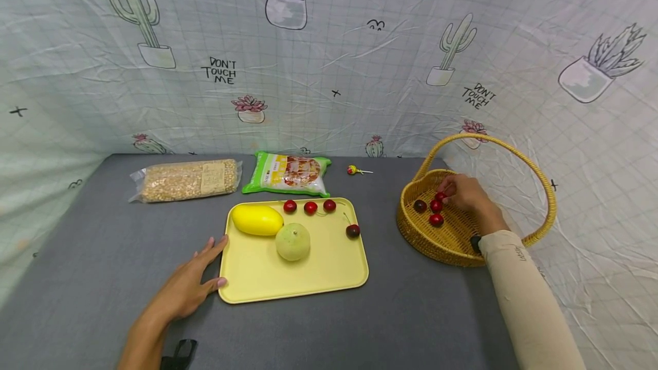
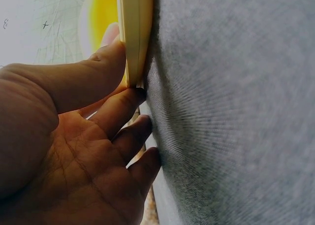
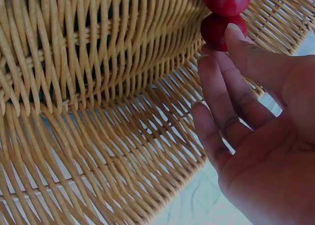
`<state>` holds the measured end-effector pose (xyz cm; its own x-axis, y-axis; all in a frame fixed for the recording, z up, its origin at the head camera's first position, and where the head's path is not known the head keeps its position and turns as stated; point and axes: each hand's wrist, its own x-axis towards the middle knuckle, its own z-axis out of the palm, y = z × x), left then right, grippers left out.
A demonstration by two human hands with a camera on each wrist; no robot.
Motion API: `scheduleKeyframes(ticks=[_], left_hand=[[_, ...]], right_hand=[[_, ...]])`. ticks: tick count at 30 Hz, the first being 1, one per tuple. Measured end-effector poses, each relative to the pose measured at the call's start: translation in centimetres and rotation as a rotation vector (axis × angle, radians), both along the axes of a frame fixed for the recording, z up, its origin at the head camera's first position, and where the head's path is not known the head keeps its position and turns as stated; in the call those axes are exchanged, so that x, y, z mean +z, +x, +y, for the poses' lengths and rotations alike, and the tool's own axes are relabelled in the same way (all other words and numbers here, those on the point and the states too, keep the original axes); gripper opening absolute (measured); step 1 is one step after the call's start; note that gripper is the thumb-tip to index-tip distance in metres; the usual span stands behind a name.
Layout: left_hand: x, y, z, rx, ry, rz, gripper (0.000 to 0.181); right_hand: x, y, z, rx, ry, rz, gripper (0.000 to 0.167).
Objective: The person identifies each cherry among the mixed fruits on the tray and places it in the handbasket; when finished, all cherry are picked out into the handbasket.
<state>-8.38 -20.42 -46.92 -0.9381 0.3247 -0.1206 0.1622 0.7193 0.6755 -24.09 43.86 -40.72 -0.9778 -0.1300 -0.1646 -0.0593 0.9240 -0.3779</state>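
Nearest, the left hand (image 1: 187, 287) lies at the left side of a shallow yellow rectangular tray (image 1: 329, 267); its grip is released, the fingers spread and thumb and fingertips touching the rim, apparently just steadying it. In front of the tray and to its right, the smooth dark-grey table (image 1: 396, 313) offers open room.

In the tray, a round pale-green fruit (image 1: 293, 242) touches or nearly touches a glossy yellow oblong fruit (image 1: 256, 220) at the upper left. A dark red stemmed cherry (image 1: 352, 231) sits by the right rim, and three bright red cherries (image 1: 310, 208) line the far edge.

Across a strip of open table stands a golden-brown woven basket (image 1: 418, 243) with a tall arched handle (image 1: 547, 198). Inside it, the grip of the right hand (image 1: 465, 192) grasps a shiny round red cherry (image 3: 214, 32) between thumb and fingers. Another red cherry (image 1: 436, 205) touches it; a third red one (image 1: 436, 220) and a darker one (image 1: 420, 205) lie close by. The step in hand looks like picking up or setting down that cherry; which, I cannot tell. Lifting would call for a light pinch and a rise over the woven wall, clear of the handle; setting down, only loosened fingertips.

Beyond the tray, a clear bag of pale grains (image 1: 177, 180) and a green-edged printed packet (image 1: 288, 175) crowd its far side. A small lollipop (image 1: 352, 170) lies right of the packet, before the cactus-print cloth (image 1: 349, 61).
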Motion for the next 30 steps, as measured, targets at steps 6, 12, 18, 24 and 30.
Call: scheduleKeyframes(ticks=[6, 12, 18, 24, 30], left_hand=[[0.1, 0.1, 0.0, 0.0, 0.007, -0.017, 0.091], [0.2, 0.0, 0.1, 0.005, -0.001, -0.025, 0.091], [0.3, 0.0, 0.2, 0.005, 0.002, -0.02, 0.091], [0.4, 0.0, 0.2, 0.006, -0.003, -0.01, 0.09], [0.4, 0.0, 0.2, 0.012, -0.007, -0.018, 0.091]], right_hand=[[-0.1, 0.1, -0.1, -0.003, -0.002, -0.009, 0.016], [0.1, 0.1, 0.0, 0.002, 0.024, -0.002, 0.018], [0.8, 0.6, -0.2, 0.003, 0.053, 0.046, 0.018], [2.3, 1.7, -1.8, -0.012, 0.053, 0.12, 0.017], [3.9, 3.1, -4.0, -0.008, 0.035, 0.141, 0.02]])
